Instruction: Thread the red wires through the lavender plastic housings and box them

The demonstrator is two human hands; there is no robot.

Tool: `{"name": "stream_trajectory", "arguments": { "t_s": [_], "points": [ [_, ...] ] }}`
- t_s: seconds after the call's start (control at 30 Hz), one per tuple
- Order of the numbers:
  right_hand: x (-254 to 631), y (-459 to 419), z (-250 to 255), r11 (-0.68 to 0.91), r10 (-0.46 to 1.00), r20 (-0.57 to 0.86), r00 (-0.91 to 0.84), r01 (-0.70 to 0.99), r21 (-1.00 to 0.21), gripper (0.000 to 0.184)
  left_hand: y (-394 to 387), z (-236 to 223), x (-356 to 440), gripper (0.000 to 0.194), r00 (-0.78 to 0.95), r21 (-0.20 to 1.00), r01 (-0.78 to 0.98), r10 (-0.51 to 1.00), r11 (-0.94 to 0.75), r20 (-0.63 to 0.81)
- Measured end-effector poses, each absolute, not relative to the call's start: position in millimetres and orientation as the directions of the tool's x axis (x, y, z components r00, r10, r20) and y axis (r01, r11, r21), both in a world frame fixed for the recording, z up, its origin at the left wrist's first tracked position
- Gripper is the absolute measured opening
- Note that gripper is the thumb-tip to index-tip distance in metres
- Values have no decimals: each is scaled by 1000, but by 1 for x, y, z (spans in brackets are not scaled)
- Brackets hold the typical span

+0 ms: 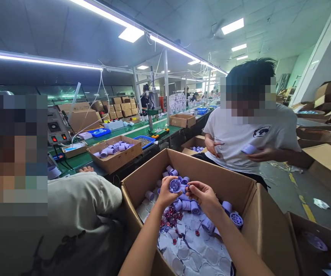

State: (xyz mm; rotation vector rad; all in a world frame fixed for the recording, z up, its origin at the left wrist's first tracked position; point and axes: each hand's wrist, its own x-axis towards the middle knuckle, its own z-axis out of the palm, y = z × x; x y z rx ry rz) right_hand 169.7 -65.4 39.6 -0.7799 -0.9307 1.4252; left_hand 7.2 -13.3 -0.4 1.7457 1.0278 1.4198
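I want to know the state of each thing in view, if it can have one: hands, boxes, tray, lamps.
Left hand: gripping a purple round part
Right hand: pinching a small dark piece
Large cardboard box: open, partly filled
Bench carton: open, partly filled
Blue tray: holding small pieces
Strip lights: lit

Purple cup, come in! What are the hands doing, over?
Left hand gripping purple cup. Right hand pinching small dark piece beside it. More purple cups below, in cardboard box.

Left hand [165, 194] and right hand [207, 196] are bare, like both forearms [146, 239].
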Motion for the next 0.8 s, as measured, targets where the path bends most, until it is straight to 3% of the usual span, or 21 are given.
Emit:
{"name": "stream_trajectory", "arguments": {
  "t_s": [0.47, 0.6, 0.8],
  "points": [
    [162, -64, 31, 40, 994, 70, -86, -303, -952, 57, -13, -8, 11, 54, 214, 884, 36, 867, -467, 449],
    [164, -60, 24, 112, 990, 123, -67, -148, -983, 55, -14, -6, 11, 53, 244, 889, 24, 865, -458, 439],
    [173, -59, 19, 294, 955, 295, -27, 209, -933, 31, -18, 2, 9, 48, 290, 869, 76, 845, -489, 450]
  ]
}}
